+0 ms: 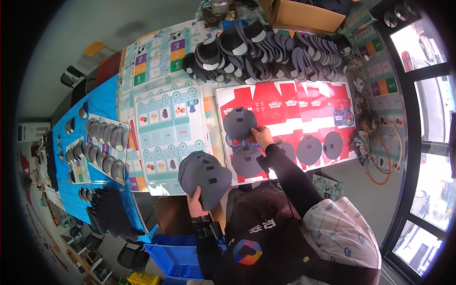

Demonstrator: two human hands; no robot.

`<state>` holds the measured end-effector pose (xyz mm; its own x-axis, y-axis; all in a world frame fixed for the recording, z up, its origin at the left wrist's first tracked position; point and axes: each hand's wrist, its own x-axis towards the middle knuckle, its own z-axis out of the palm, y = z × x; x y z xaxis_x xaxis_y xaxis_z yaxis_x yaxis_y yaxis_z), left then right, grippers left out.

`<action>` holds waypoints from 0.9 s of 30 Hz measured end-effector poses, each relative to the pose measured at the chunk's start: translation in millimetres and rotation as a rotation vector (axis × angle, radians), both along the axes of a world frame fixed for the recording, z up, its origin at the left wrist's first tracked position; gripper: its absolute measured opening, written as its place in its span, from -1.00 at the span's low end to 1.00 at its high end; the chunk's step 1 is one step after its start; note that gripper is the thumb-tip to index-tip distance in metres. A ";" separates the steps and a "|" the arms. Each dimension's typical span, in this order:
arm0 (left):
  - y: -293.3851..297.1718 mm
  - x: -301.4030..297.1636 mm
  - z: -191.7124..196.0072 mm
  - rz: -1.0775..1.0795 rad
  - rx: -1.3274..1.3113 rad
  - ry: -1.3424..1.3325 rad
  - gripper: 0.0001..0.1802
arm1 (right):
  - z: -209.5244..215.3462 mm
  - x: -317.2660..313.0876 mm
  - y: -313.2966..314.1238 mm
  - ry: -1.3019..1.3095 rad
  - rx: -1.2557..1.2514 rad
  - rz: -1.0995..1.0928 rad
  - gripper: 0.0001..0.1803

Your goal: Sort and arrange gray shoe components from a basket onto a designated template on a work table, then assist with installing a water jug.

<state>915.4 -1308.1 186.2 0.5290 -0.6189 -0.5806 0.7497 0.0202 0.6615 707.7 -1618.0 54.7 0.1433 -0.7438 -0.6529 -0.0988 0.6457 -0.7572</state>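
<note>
My left hand [194,203] grips the lower edge of a fanned stack of dark grey rounded flat pieces [197,173], each with a small dark rectangular patch. The stack is at the near edge of the table, over a corner of a pale green printed sheet [166,128]. My right hand [262,137] pinches the right edge of a single grey rounded piece [240,124] over a red printed sheet [304,107]. More such pieces lie on the red sheet's near side, among them one at the left [247,162], one in the middle [308,150] and one at the right [332,145].
Dark curved pieces with light grey edges [237,47] are heaped along the table's back. A cardboard box [306,16] stands behind them. To the left, a blue-covered table [102,102] holds rows of grey pieces; a blue crate [178,261] sits below. Orange hose [377,178] hangs at right.
</note>
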 end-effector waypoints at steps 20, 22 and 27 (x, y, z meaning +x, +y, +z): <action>-12.0 -12.0 12.6 0.061 0.028 0.023 -0.57 | 28.0 -2.5 4.3 0.628 -0.443 0.326 -0.62; -16.5 -12.6 14.5 0.051 0.025 0.022 -0.58 | 41.6 3.1 -2.3 0.740 -0.381 0.329 -0.61; -28.0 -16.3 18.2 0.012 0.020 0.028 -0.60 | 38.7 34.1 -26.2 -0.306 0.230 0.006 -0.73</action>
<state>899.1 -1336.1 204.4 0.5192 -0.6009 -0.6077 0.7679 0.0158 0.6404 741.9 -1644.2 93.4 0.3610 -0.5812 -0.7293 0.1053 0.8025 -0.5873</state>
